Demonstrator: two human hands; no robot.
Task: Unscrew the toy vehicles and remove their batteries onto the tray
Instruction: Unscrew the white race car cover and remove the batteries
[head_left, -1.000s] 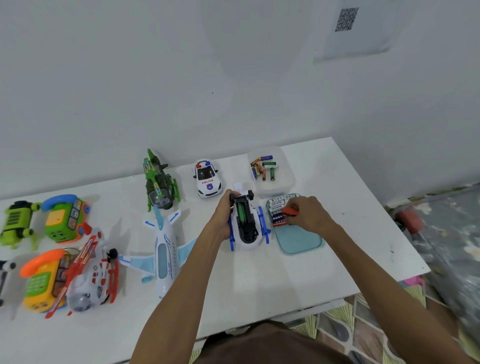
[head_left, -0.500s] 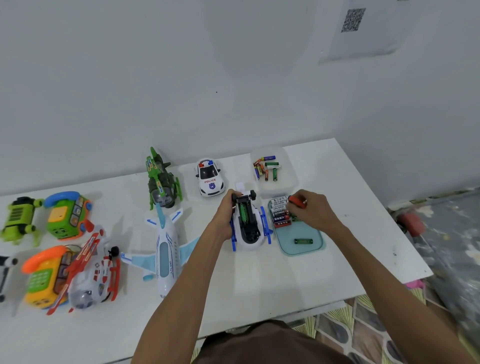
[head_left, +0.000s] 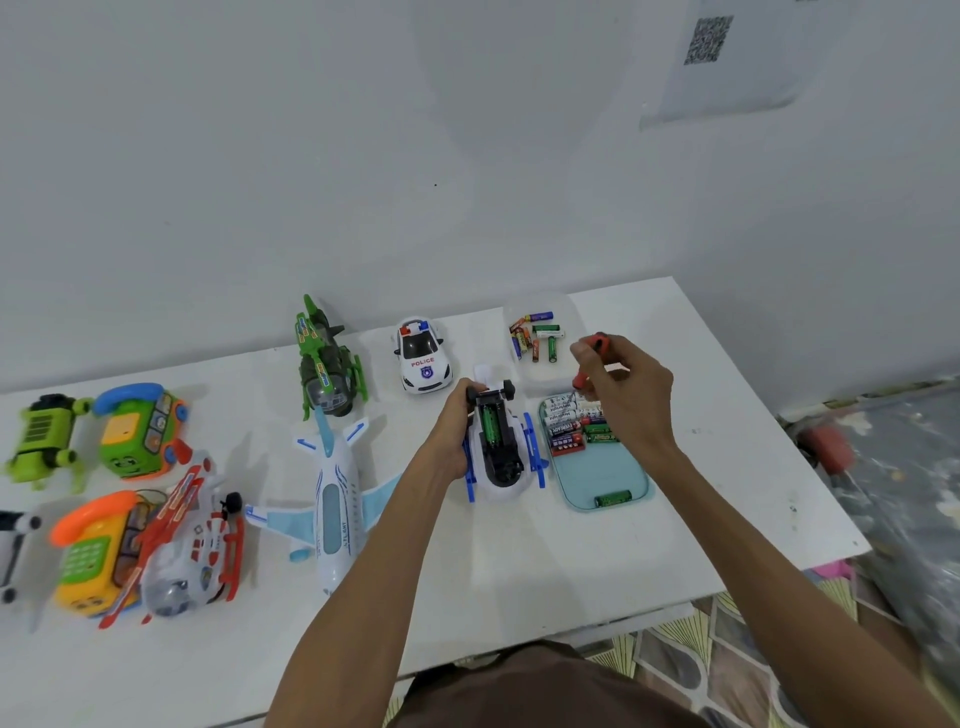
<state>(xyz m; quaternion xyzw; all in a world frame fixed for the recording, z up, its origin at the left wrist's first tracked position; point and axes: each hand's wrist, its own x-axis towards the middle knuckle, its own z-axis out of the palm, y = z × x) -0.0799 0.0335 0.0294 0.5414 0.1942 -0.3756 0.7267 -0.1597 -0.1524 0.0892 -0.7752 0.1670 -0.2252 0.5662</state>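
A white and blue toy vehicle (head_left: 506, 457) lies upside down on the white table, its black battery bay open with a green battery (head_left: 489, 423) inside. My left hand (head_left: 457, 431) grips the toy's left side. My right hand (head_left: 626, 395) holds an orange-handled screwdriver (head_left: 589, 364) above the light blue tray (head_left: 602, 478). Several batteries (head_left: 574, 423) lie in a row at the tray's far end, and one green battery (head_left: 613, 499) lies alone near its front edge.
A clear container (head_left: 543, 338) with several batteries stands behind the tray. A police car (head_left: 422, 353), green helicopter (head_left: 324, 364), white airplane (head_left: 332, 499), red-white helicopter (head_left: 182, 545) and toy phones (head_left: 137, 431) fill the table's left. The table edge (head_left: 779, 426) is at right.
My right hand has lifted off the tray with the screwdriver and risen toward the container. One green battery now lies alone at the tray's front. My left hand still grips the toy.
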